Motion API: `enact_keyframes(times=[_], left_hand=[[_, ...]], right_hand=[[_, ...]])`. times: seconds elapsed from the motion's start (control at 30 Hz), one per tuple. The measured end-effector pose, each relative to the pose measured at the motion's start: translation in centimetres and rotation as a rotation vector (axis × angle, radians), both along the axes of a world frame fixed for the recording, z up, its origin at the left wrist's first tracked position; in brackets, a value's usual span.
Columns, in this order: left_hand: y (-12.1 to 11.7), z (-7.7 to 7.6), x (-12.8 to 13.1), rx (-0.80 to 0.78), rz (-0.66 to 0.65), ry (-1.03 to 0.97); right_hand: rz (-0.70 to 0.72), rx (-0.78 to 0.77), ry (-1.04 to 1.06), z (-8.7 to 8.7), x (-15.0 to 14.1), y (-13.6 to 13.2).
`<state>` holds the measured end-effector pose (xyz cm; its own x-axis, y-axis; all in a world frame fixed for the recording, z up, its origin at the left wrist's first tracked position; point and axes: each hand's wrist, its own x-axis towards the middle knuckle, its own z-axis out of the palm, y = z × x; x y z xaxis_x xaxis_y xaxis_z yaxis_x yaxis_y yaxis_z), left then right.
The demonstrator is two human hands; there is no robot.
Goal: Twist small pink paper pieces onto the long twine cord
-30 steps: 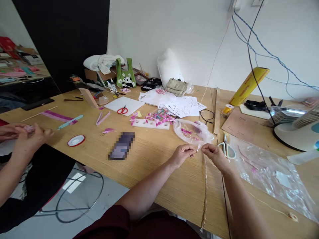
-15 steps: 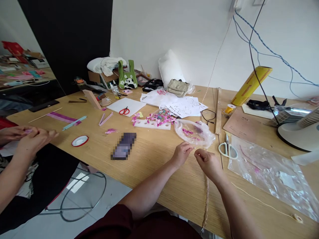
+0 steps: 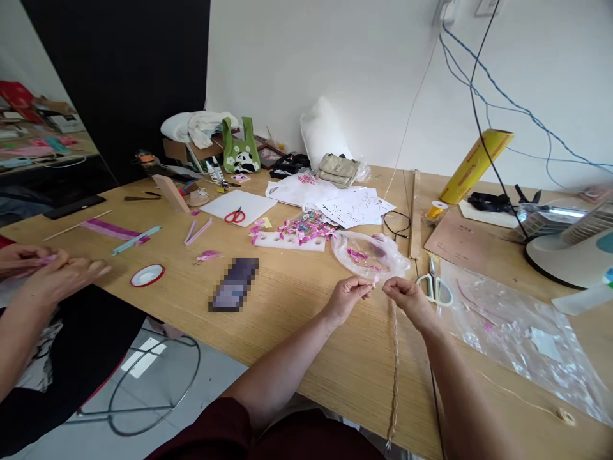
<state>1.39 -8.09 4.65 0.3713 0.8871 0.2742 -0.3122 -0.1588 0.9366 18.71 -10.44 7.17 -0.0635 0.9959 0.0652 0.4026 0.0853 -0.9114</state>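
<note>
On the bench (image 3: 287, 306), back from its front edge, lies a filmy plastic bag (image 3: 393, 259). Nearer that edge, the right hand (image 3: 409, 300) has its grip pinched together, on what I can't tell; the left hand (image 3: 348, 300) pinches a small pale-pink piece (image 3: 376, 280).

L grip (image 3: 347, 300) w/ tiny pale-pink pc (image 3: 376, 280), R grip (image 3: 410, 303) just beside, nr plastic bag (image 3: 398, 262) w/ pink bits (image 3: 357, 255)
</note>
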Motion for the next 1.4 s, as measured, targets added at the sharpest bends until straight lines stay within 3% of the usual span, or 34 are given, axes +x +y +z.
enact_keyframes(times=[0.17, 0.3, 0.4, 0.57, 0.73, 0.93, 1.2, 1.4], left_hand=[[1.0, -1.1, 0.2, -0.006, 0.212, 0.110], [1.5, -1.8, 0.2, 0.080, 0.275, 0.193], [1.5, -2.0, 0.2, 0.054, 0.287, 0.183], [1.1, -1.5, 0.5, -0.142, 0.224, 0.015], [0.8, -1.3, 0.4, -0.326, 0.038, -0.181], [1.0, -1.6, 0.2, -0.487, -0.083, -0.309], [0.5, -0.7, 0.2, -0.535, -0.161, -0.356], [0.5, -0.7, 0.3, -0.530, -0.124, -0.351]], right_hand=[[-0.077, -0.004, 0.067, -1.4, -2.4, -1.5], [-0.113, 0.039, 0.035, -0.9, -3.5, -1.9], [-0.135, 0.068, 0.034, -0.7, -3.7, -1.8], [-0.205, 0.023, 0.097, -1.2, -3.1, -1.4], [-0.268, -0.019, 0.138, -1.8, -2.2, -0.8], [-0.270, 0.015, 0.052, -2.4, -1.4, -0.1], [-0.289, 0.039, -0.016, -2.7, -0.8, 0.4], [-0.287, 0.053, -0.081, -2.5, -0.9, 0.3]])
